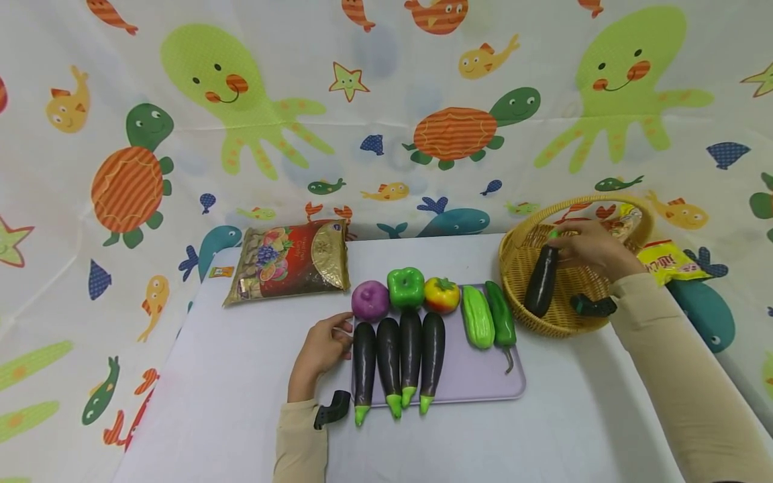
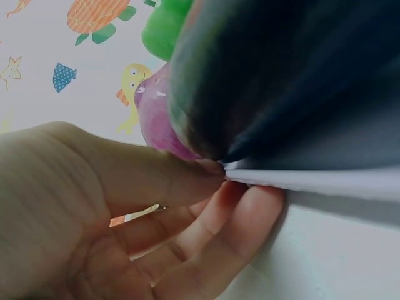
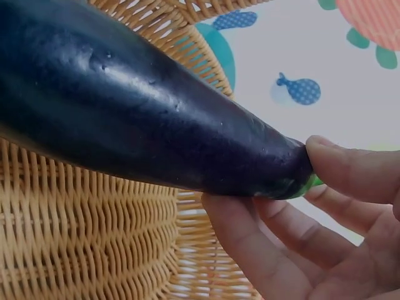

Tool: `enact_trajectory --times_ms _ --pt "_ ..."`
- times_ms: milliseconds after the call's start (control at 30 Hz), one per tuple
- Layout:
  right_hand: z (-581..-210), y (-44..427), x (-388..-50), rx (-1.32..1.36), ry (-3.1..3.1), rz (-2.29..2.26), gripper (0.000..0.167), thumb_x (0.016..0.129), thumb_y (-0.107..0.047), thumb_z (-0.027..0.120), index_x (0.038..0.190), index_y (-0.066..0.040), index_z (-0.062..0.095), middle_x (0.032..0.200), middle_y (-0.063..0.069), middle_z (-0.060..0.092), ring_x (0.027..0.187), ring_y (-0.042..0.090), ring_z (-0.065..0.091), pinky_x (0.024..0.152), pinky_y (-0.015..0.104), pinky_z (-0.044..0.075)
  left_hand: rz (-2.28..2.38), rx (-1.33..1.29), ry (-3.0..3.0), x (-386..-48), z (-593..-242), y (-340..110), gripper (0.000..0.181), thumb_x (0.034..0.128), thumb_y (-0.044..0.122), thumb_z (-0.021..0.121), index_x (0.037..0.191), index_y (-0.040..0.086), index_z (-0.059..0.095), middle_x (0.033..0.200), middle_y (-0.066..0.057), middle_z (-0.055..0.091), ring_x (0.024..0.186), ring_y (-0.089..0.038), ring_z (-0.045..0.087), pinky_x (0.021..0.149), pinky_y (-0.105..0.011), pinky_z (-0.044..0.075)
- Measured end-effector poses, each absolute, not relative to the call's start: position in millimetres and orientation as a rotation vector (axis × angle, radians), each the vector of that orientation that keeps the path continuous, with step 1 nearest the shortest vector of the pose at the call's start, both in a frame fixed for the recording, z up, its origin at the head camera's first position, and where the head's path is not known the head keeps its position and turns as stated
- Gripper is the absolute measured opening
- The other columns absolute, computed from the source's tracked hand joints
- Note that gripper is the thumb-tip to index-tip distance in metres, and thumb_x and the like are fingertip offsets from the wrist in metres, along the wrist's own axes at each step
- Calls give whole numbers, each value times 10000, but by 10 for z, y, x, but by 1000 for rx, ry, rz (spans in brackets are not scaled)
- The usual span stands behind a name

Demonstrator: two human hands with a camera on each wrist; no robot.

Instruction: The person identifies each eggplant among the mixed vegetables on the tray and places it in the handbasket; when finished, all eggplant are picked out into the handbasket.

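Eggplants (image 1: 410, 349) on tray (image 1: 474, 379), onion (image 1: 370, 300) behind

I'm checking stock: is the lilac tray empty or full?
Neither: the tray carries four eggplants and a green chili, with bare surface between them.

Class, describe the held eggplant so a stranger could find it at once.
Find the wicker basket right of the lilac tray. There, the right hand grips this dark eggplant near its green end. Unlike it, four other eggplants lie on the tray.

White cloth backdrop (image 1: 386, 100) with light wrinkles, printed with green octopuses (image 1: 208, 60), orange-shelled turtles (image 1: 455, 134) and small fish (image 1: 386, 192), white counter (image 1: 241, 376) before it, soft light
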State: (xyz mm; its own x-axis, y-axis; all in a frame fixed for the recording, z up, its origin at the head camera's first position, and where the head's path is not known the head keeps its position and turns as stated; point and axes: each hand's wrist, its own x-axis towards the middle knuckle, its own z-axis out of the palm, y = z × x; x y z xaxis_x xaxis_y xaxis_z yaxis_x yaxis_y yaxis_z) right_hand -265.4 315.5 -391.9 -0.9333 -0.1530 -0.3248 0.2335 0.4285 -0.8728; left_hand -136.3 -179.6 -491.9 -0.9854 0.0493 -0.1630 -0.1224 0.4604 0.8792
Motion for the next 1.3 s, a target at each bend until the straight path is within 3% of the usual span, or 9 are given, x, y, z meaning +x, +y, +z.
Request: enact_trajectory --times_ms 133,233,300,367,500,733,900,967,1300 --pt "-3937 3127 -2677 65 2319 -1457 378 1060 -110 527 1387 59 443 1040 76 566 816 124 649 862 432 636 1566 -69 2530 -1369 -4921 -1796 592 783 -192 501 1356 -74 593 1016 -147 647 636 -167 657 545 -290 612" --pt "-3961 3126 -2715 48 2277 -1438 444 1068 -108 503 1467 55 396 1176 164 555 889 125 675 908 444 621 1568 -78 2523 -1369 -4925 -1794 600 780 -194 498 1358 -65 597 1020 -144 648 650 -168 660 554 -291 614" --pt "-3984 3134 -2752 21 2248 -1434 440 1064 -110 512 1465 52 426 1313 173 493 920 118 670 921 427 614 1565 -72 2527 -1365 -4924 -1793 598 780 -197 498 1356 -70 596 1019 -149 648 652 -170 661 553 -289 613" --pt "-4016 3121 -2807 2 2223 -1438 394 1052 -102 537 1415 46 493 1327 180 488 919 116 666 915 408 615 1568 -70 2525 -1360 -4924 -1799 598 783 -197 500 1359 -70 594 1022 -154 649 651 -174 664 556 -287 611" --pt "-4080 3088 -2933 -41 2212 -1405 328 1037 -90 564 1331 57 554 1157 78 576 883 123 653 879 383 625 1596 -63 2509 -1362 -4929 -1804 597 782 -201 498 1359 -77 591 1026 -169 647 670 -189 668 565 -316 628" --pt "-4162 3045 -3093 -71 2178 -1332 494 1034 -80 566 1416 172 380 1052 61 645 866 137 699 881 394 633 1608 -85 2489 -1366 -4933 -1799 606 783 -208 499 1366 -71 589 1021 -158 647 658 -192 669 563 -312 625" --pt "-4239 3058 -3146 -48 2068 -1419 149 1013 -19 568 1140 8 641 963 40 677 867 156 707 884 393 633 1610 -80 2492 -1367 -4925 -1788 601 784 -209 496 1361 -71 594 1027 -169 643 703 -191 666 561 -318 630" --pt "-4277 3079 -3157 -40 2035 -1430 132 1014 -12 558 1060 -51 675 955 44 675 872 164 704 886 396 632 1608 -81 2487 -1366 -4919 -1779 601 787 -208 495 1363 -68 594 1031 -169 642 713 -187 666 561 -314 631" --pt "-4392 3071 -3150 -1 2026 -1430 139 1008 8 526 1128 -3 596 989 45 653 883 172 688 882 393 633 1612 -79 2487 -1349 -4915 -1794 587 795 -206 499 1360 -75 592 1033 -174 638 724 -197 669 557 -314 628"
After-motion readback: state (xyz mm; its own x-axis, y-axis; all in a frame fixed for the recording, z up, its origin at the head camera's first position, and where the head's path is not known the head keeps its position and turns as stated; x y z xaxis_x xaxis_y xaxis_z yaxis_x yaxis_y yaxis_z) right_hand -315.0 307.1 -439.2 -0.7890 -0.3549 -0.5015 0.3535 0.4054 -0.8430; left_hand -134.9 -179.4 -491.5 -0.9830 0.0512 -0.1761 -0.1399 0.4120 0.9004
